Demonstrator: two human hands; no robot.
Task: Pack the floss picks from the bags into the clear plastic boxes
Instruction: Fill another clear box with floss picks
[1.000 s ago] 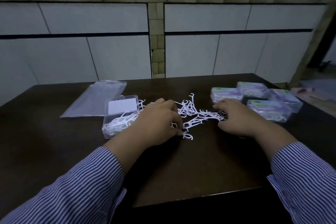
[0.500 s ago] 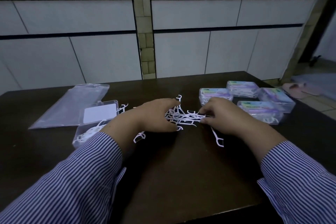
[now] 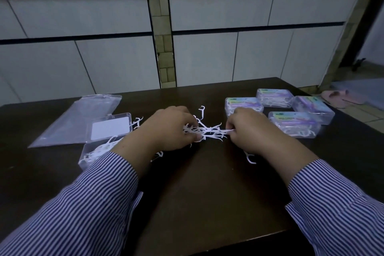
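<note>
Thin white floss picks, hooked ends, tangled mid-counter, dark glossy wood. Left hand and right hand each pinch the bundle's ends. Open clear box lies left.

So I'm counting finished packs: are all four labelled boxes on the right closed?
Yes, the four labelled boxes sit with lids shut beside the right hand; only the box by the left sleeve stands open.

Left hand and right hand gripping white floss picks, open clear box left
</note>
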